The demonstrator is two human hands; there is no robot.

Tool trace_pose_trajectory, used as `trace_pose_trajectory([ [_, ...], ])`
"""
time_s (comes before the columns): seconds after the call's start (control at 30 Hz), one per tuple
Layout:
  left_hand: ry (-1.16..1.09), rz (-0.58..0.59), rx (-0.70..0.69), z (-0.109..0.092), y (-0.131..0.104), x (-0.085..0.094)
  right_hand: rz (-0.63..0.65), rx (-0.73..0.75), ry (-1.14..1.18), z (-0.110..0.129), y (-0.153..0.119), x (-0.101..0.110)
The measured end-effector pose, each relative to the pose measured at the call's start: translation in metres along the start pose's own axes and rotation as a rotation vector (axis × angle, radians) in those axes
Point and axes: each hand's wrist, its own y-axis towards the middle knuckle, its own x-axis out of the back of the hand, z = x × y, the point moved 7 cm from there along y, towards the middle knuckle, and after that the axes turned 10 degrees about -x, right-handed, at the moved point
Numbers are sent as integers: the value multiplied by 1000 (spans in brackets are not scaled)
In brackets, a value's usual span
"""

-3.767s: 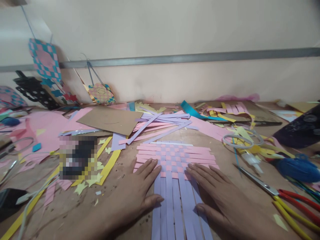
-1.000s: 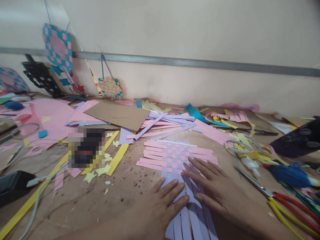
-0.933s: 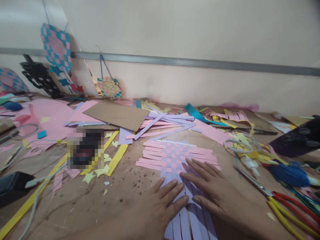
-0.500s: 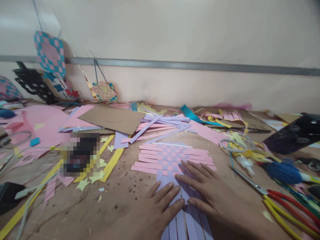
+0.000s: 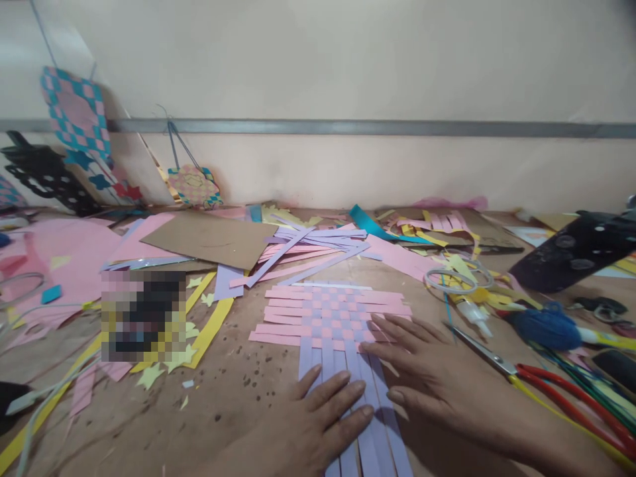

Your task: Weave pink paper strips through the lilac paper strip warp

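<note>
A woven paper mat (image 5: 332, 317) of pink and lavender strips lies flat before me. Its pink strips stick out to both sides, and the long lavender strips (image 5: 365, 417) run down toward me. My left hand (image 5: 318, 424) rests on the lavender strips below the weave, fingers spread and nothing held. At the lower right corner of the weave, my right hand (image 5: 422, 371) lies with its fingers stretched out over the pink strip ends. Scissors (image 5: 497, 358) with red and yellow handles lie beside my right forearm, which partly covers them.
Loose lavender and pink strips (image 5: 318, 242) and a cardboard piece (image 5: 209, 240) lie behind the mat. Blue yarn (image 5: 546, 328), a glue bottle (image 5: 474, 317) and a dark tumbler (image 5: 571, 252) are at right. Yellow strips, paper stars (image 5: 150, 376) and cables are at left. Woven ornaments (image 5: 195, 185) stand against the wall.
The view has shifted slightly, so most things sit further left. My right hand has slid a little to the right across the strips. The left hand stays on the lavender strips, slightly lower.
</note>
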Motion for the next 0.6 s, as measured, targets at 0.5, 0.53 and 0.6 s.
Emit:
trace_pose_trajectory([
  [0.5,114,-140,12,0,-1,29,-63,16,83,0,3,13],
  [0.53,102,-168,0,-5,-2,47,-101,10,96,-1,2,17],
  [0.6,62,-249,68,-12,-11,90,-202,2,128,-6,0,26],
])
